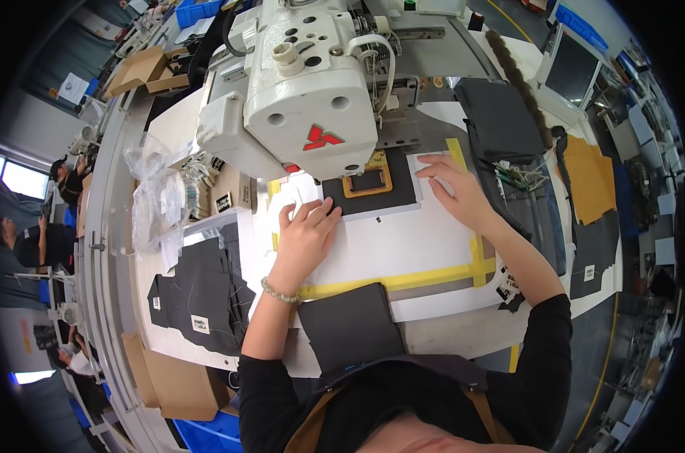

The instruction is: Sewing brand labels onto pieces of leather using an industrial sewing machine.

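Observation:
A white industrial sewing machine head stands over the work area. Beneath it, a black fabric piece lies on a white sheet bordered with yellow tape. A yellow rectangular frame rests on the fabric under the needle area. My left hand is open, its fingers apart and fingertips at the fabric's left edge. On the other side my right hand is open, fingers stretched out flat on the white sheet beside the fabric's right edge. Neither hand grips anything.
Dark fabric pieces with pale labels are piled at left, near a clear plastic bag. A folded black fabric piece lies at the front edge. More black fabric is stacked at right, before a monitor. Other people work far left.

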A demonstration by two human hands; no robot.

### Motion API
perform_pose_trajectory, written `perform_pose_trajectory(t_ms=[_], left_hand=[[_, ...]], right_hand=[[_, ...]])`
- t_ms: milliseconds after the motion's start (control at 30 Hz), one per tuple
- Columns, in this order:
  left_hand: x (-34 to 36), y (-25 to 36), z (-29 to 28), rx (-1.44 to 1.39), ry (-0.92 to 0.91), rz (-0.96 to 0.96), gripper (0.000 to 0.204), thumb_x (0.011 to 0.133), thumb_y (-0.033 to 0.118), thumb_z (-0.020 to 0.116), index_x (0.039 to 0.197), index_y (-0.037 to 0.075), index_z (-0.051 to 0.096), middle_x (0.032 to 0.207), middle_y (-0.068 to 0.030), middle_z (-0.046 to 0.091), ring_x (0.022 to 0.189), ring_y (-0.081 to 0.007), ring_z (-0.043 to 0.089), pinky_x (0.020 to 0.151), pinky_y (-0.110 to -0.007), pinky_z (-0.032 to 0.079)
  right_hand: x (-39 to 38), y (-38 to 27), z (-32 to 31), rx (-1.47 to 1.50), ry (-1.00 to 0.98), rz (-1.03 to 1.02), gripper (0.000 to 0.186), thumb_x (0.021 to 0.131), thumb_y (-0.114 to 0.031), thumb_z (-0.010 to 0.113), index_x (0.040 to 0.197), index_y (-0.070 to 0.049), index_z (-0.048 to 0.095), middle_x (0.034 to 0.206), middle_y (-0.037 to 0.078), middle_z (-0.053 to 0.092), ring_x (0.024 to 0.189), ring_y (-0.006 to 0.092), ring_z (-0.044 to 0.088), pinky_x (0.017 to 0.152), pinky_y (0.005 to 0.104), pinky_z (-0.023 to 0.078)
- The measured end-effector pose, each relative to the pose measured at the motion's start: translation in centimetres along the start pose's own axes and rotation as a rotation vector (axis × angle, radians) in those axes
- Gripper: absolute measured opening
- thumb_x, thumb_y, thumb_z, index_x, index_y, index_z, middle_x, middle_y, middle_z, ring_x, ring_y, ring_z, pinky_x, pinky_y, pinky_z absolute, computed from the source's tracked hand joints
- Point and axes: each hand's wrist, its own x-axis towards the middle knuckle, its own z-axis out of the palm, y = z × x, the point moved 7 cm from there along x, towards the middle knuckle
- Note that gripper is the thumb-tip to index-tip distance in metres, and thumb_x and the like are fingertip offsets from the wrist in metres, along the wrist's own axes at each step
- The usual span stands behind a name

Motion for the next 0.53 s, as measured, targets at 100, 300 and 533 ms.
perform_pose_trajectory(t_ms=[100,300,533], left_hand=[[0.0,-0.1,0.2,0.007,0.003,0.003,0.025,0.083,0.012,0.069,0.109,0.015,0.070,0.117,0.0005,0.068,0.108,-0.0158,0.061,0.099,-0.045,0.034],[0.0,-0.1,0.3,-0.001,0.023,0.018,0.024,0.083,0.014,0.069,0.107,0.013,0.071,0.116,-0.0002,0.067,0.107,-0.0162,0.060,0.101,-0.045,0.034],[0.2,-0.1,0.5,0.011,0.018,0.018,0.025,0.083,0.015,0.069,0.108,0.013,0.071,0.117,-0.0005,0.067,0.106,-0.0164,0.060,0.100,-0.045,0.035]], right_hand=[[0.5,0.7,-1.4,0.125,-0.109,0.267,0.019,0.088,0.000,0.058,0.106,-0.001,0.064,0.113,0.012,0.065,0.101,0.0259,0.063,0.090,0.0327,0.048],[0.1,0.3,-7.5,-0.104,-0.169,0.251,0.032,0.083,-0.003,0.062,0.116,0.000,0.062,0.115,0.011,0.064,0.107,0.0245,0.060,0.095,0.0327,0.046],[-9.5,1.4,-12.0,-0.444,-0.500,0.579,0.057,0.065,-0.015,0.079,0.120,-0.014,0.064,0.129,0.008,0.058,0.128,0.0244,0.047,0.108,0.0417,0.027]])
